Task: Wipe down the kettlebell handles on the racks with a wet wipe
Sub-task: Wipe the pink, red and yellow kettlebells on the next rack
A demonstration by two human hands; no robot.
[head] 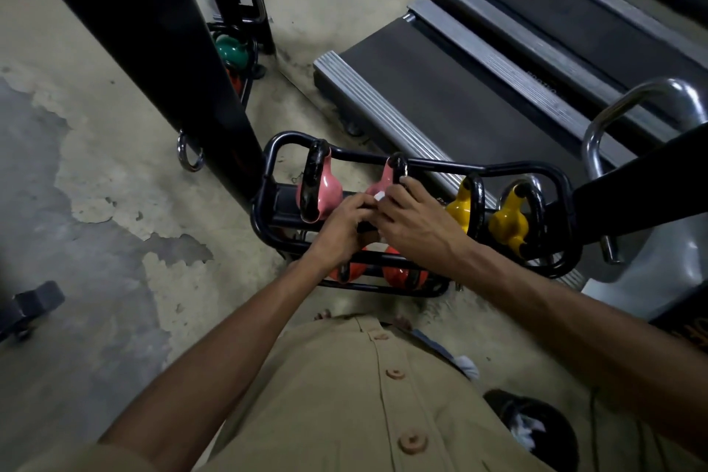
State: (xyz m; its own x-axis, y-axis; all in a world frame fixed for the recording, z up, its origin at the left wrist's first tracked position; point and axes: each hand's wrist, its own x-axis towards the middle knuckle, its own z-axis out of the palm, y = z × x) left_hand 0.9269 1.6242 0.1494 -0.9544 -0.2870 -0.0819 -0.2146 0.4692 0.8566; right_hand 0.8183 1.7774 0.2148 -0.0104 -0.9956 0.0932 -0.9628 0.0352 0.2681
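Nearest: tan buttoned shirt (356, 395), both forearms bare and reaching forward. Black bin (551, 414) on the floor (95, 241) at the person's right, white crumpled scraps inside.

Hands met over the top tier of the black tube rack (551, 169). Right hand (413, 218) lay across the handle of the second pink kettlebell (385, 180), its fingers pinching a scrap of wet wipe (379, 197), which showed white just where the two hands touched. Left hand (341, 226) pressed in beside it, fingers curled; could not tell what they gripped, the hand hid it.

First pink kettlebell (323, 195) to the left, untouched. Two yellow kettlebells (509, 222) to the right on the same tier. Orange kettlebells (398, 272) on the tier beneath.

Beyond: treadmill (440, 88), black column (153, 31), and a green kettlebell (231, 50) on a further rack.
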